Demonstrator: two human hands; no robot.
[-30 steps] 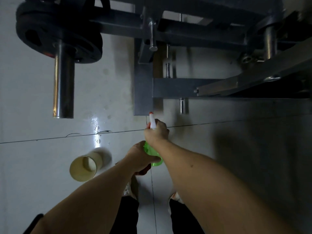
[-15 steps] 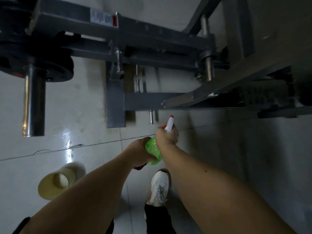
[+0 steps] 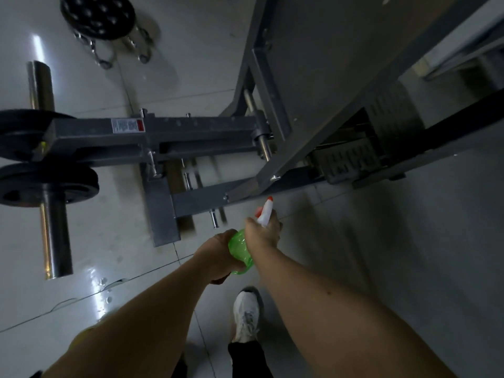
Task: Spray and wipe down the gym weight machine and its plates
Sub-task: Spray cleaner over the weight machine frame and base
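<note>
A green spray bottle with a white and orange nozzle sits between both hands at centre. My left hand grips the bottle's body from below. My right hand wraps the neck at the trigger, and the nozzle points up and right toward the grey steel frame of the weight machine. Black weight plates hang on a chrome sleeve at the left end of the machine's arm.
A black perforated stool with chrome legs stands at the top left. A ribbed footplate lies under the slanted beam on the right. My white shoe is on the wet, glossy tile floor. A yellow object peeks from under my left forearm.
The view has tilted up and shifted, so more of the machine and the stool appear. The bottle's nozzle has swung to the right, toward the slanted beam. The yellow cup is now mostly hidden.
</note>
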